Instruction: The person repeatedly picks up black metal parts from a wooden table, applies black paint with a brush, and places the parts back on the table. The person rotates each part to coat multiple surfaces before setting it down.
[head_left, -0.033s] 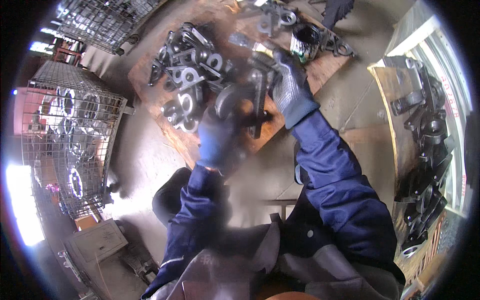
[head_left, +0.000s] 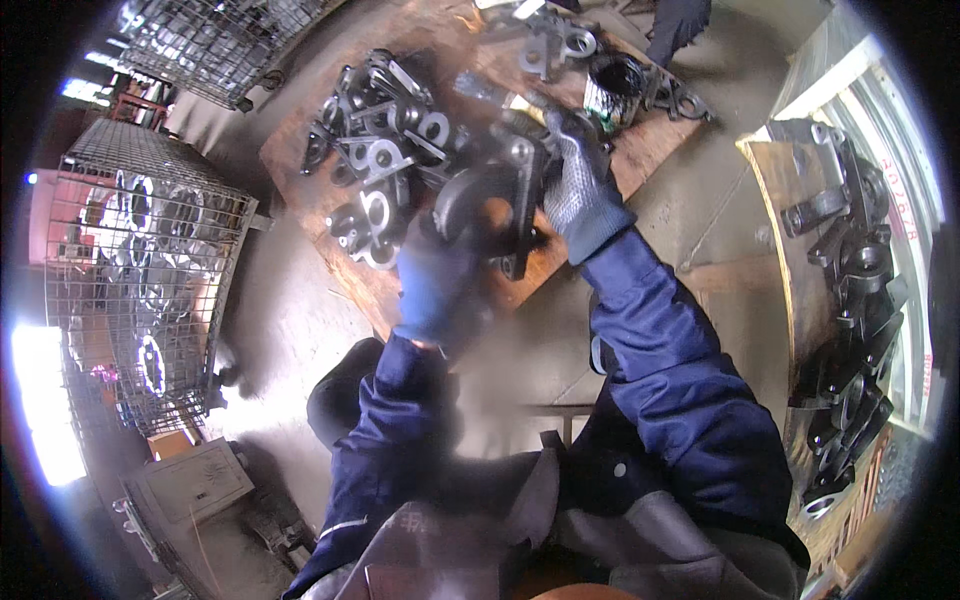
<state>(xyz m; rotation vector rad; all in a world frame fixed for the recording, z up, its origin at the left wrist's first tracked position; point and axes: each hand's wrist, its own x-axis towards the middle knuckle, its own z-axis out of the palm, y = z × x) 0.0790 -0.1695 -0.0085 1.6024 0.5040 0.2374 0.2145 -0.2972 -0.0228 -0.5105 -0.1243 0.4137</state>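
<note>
My left hand [head_left: 432, 268], in a blue and dark glove, is closed on a dark metal bracket [head_left: 524, 190] that has a round ring at one side. The bracket is over the near part of a wooden board [head_left: 545, 262]. My right hand [head_left: 580, 185], in a grey knit glove, is closed beside the bracket's far end. From its fingers a brush [head_left: 487, 88] with a pale handle part points left; its grip is partly hidden. Blur smears the left fingers and the ring. A can [head_left: 612, 85] with dark contents stands just beyond the right hand.
A heap of metal brackets [head_left: 380, 125] covers the board's left side; several more [head_left: 555, 45] lie at the back. Wire cages [head_left: 150, 260] with metal rings stand at left. At right, a wooden-edged bin [head_left: 775, 230] holds dark brackets [head_left: 865, 260]. A person's dark-clothed leg [head_left: 680, 25] shows at the top.
The bracket in my left hand has turned, so its ring shows broader and nearer the plate. My right hand has shifted only slightly.
</note>
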